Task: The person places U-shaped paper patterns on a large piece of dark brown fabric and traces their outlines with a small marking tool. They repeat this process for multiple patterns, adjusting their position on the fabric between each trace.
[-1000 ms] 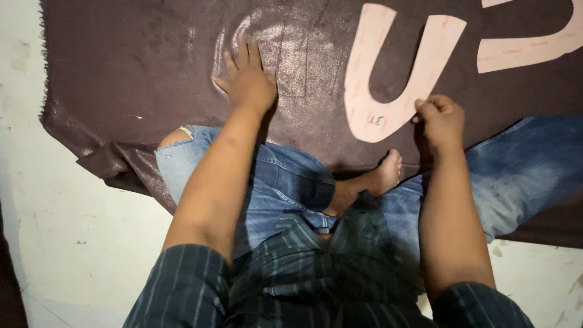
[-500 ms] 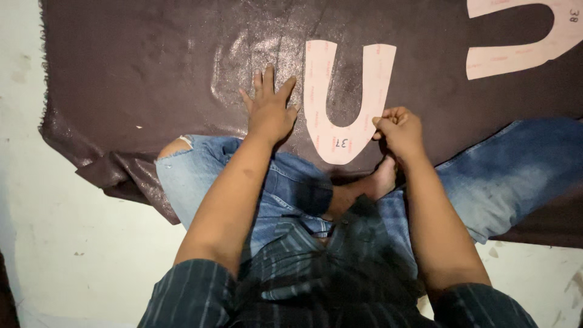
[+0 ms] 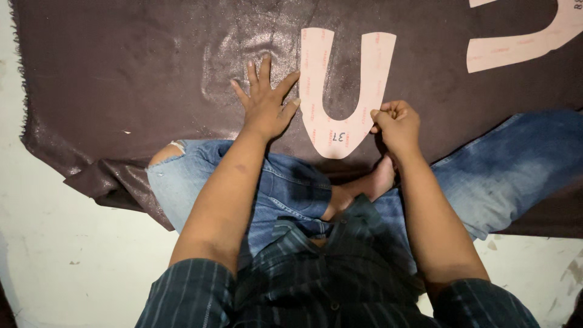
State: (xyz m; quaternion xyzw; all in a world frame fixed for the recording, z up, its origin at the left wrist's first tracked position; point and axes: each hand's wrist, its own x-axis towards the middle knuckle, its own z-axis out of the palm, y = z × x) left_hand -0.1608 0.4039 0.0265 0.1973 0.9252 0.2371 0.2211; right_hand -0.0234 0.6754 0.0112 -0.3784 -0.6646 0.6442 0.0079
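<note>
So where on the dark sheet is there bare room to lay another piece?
The widest bare stretch of the dark sheet lies beyond the left hand, toward its frayed edge. A narrower strip runs between the U-shaped template and the second template. It is crowded around the right hand, foot and knees.

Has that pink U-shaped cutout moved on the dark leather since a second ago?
Yes. The U-shaped cutout has slid left across the dark leather sheet, closing up on the left hand, which stayed pressed flat on the same glossy patch.
</note>
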